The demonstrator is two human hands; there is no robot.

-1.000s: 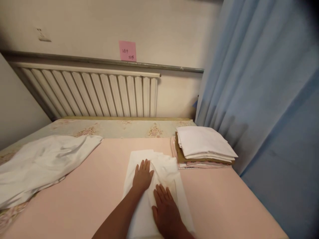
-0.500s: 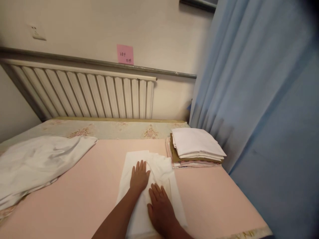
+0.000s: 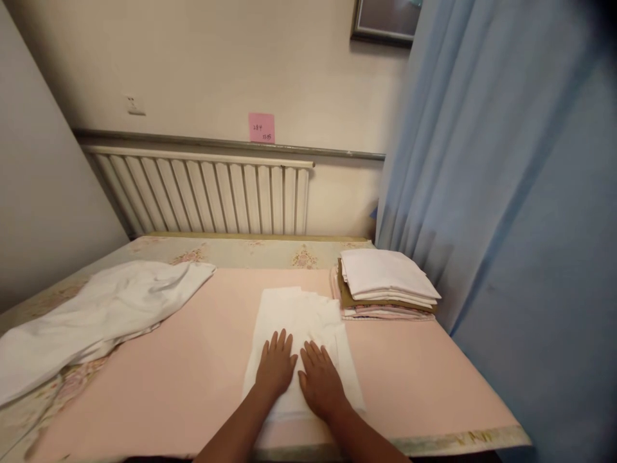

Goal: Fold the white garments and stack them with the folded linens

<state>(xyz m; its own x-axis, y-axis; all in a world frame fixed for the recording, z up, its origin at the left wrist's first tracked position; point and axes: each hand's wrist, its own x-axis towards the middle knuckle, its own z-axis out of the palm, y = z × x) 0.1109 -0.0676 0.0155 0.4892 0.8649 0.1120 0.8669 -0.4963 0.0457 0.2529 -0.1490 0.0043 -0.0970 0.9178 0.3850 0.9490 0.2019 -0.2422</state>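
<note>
A white folded cloth (image 3: 282, 308) lies on the pink sheet (image 3: 193, 360) in front of me, its layers slightly uneven at the far and right edges. My left hand (image 3: 277, 365) rests flat on its left half, fingers stretched out and pointing away from me. Beside it, my right hand (image 3: 321, 379) presses palm down on the right half with its fingers extended. A small gap separates the two thumbs. Neither hand grips anything.
A stack of folded cloths (image 3: 390, 276) sits at the right rear. On the left lies a loose white cloth (image 3: 110, 302). A blue curtain (image 3: 463, 161) hangs along the right side. Behind the floral-covered surface (image 3: 231, 251) stands a radiator (image 3: 216, 193), with a pink note (image 3: 261, 127) above it.
My left hand has slid toward me and now lies nearly level with the right. Both remain flat on the cloth. The camera view has tilted up and turned left.
</note>
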